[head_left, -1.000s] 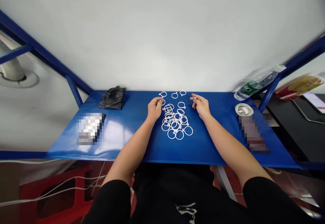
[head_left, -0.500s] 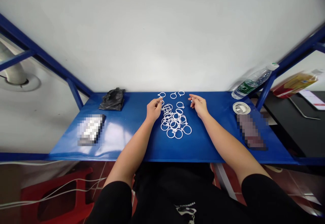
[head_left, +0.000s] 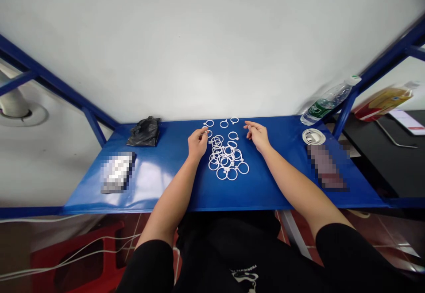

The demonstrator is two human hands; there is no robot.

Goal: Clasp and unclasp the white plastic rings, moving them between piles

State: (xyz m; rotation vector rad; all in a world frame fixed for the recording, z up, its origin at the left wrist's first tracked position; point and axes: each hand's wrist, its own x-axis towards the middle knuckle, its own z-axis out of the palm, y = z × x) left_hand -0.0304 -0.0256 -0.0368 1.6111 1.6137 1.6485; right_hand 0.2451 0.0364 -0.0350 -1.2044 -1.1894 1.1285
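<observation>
Several white plastic curtain rings, each with a small eyelet, lie heaped between my hands on the blue tabletop. A few more, such as one white ring, lie apart near the wall. My left hand is on the left of the heap, thumb and fingers drawn together. Beside its fingertips shows a partly hidden ring; whether they grip it I cannot make out. My right hand is to the right of the rings, index finger stretched out and fingers apart, with no ring seen in it.
A crumpled black plastic bag and a blurred-out object are on the left. On the right stand a water bottle, a coiled white cable and another blurred-out object. Blue frame bars flank the tabletop; a white wall rises behind.
The whole view has shifted slightly. Both hands keep nearly the same pose and place beside the rings, and the rings lie as before.
</observation>
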